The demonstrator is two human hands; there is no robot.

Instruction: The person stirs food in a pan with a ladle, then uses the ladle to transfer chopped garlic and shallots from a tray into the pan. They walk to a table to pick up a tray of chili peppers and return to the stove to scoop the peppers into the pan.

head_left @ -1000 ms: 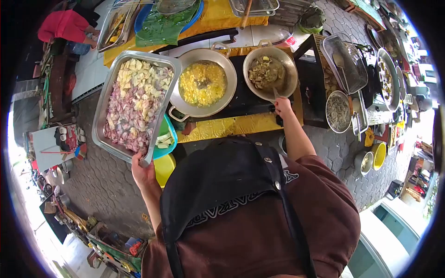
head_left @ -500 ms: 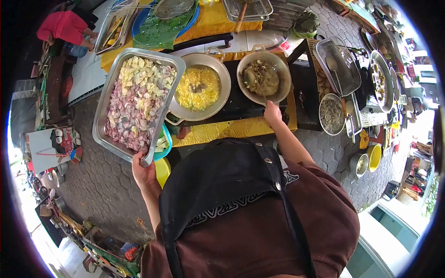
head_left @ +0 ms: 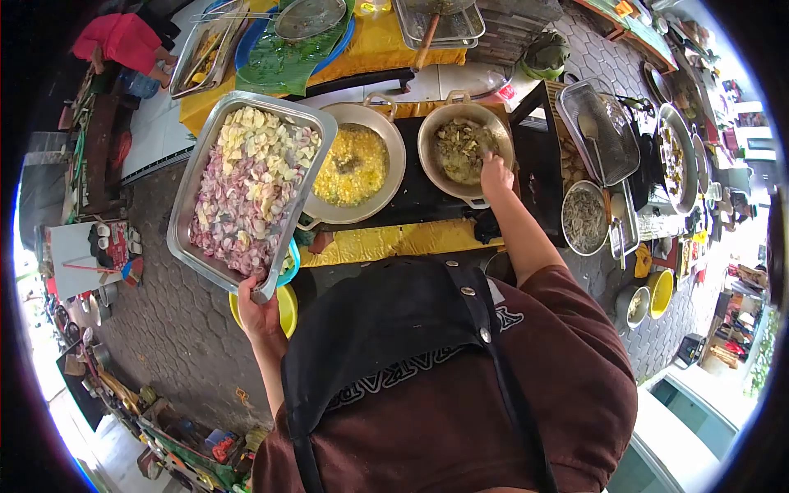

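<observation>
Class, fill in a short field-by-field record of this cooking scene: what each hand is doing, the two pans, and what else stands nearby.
Left hand: left hand holds the near corner of the metal tray, its grip closed on the rim
Tray contents: sliced shallots and garlic
Right hand: right hand over the right wok; what it holds cannot be told
Left wok: left wok with bubbling yellow oil
Stove: black stove under both woks
Nearby: banana leaf, wire strainer
</observation>
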